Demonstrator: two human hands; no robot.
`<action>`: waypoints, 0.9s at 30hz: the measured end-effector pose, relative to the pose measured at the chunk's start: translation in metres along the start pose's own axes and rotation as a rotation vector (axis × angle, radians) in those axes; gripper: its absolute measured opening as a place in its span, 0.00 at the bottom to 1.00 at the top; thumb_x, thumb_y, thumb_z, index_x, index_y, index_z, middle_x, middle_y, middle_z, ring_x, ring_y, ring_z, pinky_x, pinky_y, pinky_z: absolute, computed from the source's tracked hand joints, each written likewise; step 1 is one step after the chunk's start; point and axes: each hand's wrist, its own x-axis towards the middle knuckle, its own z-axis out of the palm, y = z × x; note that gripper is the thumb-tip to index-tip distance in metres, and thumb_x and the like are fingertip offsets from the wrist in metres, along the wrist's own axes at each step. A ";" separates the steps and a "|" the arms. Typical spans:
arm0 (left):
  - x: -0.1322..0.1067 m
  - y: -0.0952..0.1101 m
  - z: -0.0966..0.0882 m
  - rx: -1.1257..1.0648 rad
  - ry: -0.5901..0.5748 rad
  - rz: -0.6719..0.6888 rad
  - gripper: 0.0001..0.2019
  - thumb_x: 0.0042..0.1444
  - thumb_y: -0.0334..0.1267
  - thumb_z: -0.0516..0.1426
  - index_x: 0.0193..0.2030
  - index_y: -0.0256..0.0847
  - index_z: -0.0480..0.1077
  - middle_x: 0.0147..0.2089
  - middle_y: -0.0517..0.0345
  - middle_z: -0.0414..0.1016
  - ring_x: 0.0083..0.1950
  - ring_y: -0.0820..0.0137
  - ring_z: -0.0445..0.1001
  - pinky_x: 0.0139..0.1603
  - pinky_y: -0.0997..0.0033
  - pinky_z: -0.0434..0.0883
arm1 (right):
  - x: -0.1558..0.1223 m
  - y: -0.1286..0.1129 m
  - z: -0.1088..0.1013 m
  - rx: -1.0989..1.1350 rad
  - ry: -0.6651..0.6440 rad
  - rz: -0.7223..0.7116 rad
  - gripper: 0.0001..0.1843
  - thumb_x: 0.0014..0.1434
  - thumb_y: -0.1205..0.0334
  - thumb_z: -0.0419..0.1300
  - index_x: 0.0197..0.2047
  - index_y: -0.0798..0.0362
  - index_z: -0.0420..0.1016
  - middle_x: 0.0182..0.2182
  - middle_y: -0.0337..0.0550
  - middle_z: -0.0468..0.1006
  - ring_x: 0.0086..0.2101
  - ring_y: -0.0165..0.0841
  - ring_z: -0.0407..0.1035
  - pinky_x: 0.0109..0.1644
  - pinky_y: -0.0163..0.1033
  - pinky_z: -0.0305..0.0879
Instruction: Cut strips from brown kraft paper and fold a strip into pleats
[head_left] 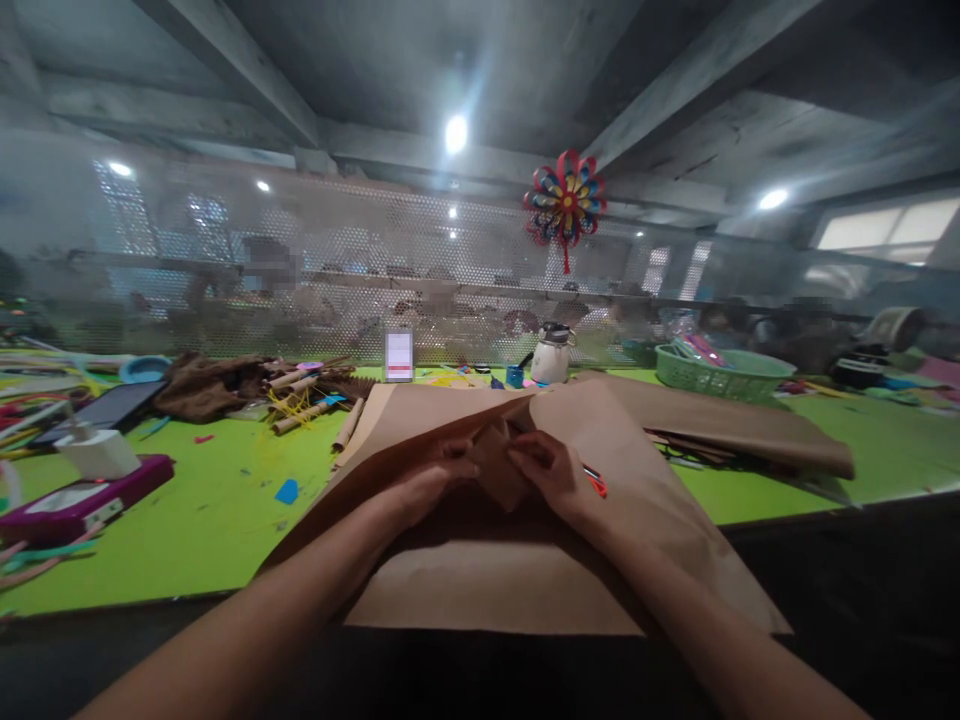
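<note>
1 brown paper sheet point(600, 590) lies on green surface point(217, 510), at its near edge. L hand point(429, 487) + R hand point(553, 476): fingers closed, both pinching 1 folded flap point(499, 468) at sheet centre. 1 red-tipped tool point(595, 481) on sheet, touching R hand. 1 green basket point(721, 372) behind sheet, to the right. 1 paper pinwheel point(565, 200) hangs above sheet.

Brown kraft paper sheet point(525, 580) on green table, creased, centre fold raised, small folded flap upright.
</note>
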 end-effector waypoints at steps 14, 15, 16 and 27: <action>0.006 -0.004 -0.005 0.009 -0.010 0.039 0.10 0.39 0.35 0.64 0.25 0.36 0.67 0.27 0.60 0.72 0.32 0.71 0.70 0.35 0.73 0.64 | -0.007 -0.016 -0.001 0.470 -0.128 0.242 0.20 0.40 0.58 0.70 0.37 0.56 0.76 0.30 0.40 0.78 0.32 0.35 0.71 0.37 0.40 0.67; 0.007 -0.004 -0.005 0.022 0.009 0.049 0.11 0.38 0.35 0.65 0.27 0.37 0.67 0.28 0.60 0.72 0.32 0.70 0.70 0.35 0.73 0.65 | -0.006 -0.015 -0.001 0.491 -0.132 0.243 0.20 0.39 0.59 0.70 0.37 0.56 0.76 0.31 0.40 0.78 0.32 0.34 0.71 0.38 0.40 0.67; 0.009 -0.005 -0.005 0.029 0.024 0.061 0.12 0.38 0.35 0.65 0.29 0.37 0.67 0.29 0.60 0.73 0.33 0.70 0.71 0.35 0.73 0.65 | -0.006 -0.014 -0.001 0.518 -0.143 0.241 0.21 0.39 0.59 0.70 0.38 0.56 0.75 0.32 0.40 0.79 0.32 0.34 0.71 0.39 0.39 0.67; 0.015 -0.008 -0.008 0.118 0.071 0.083 0.27 0.35 0.36 0.68 0.45 0.40 0.67 0.40 0.55 0.77 0.45 0.63 0.73 0.46 0.64 0.68 | -0.006 -0.005 0.001 0.585 -0.171 0.265 0.21 0.38 0.58 0.70 0.37 0.55 0.74 0.33 0.43 0.79 0.31 0.35 0.72 0.35 0.39 0.66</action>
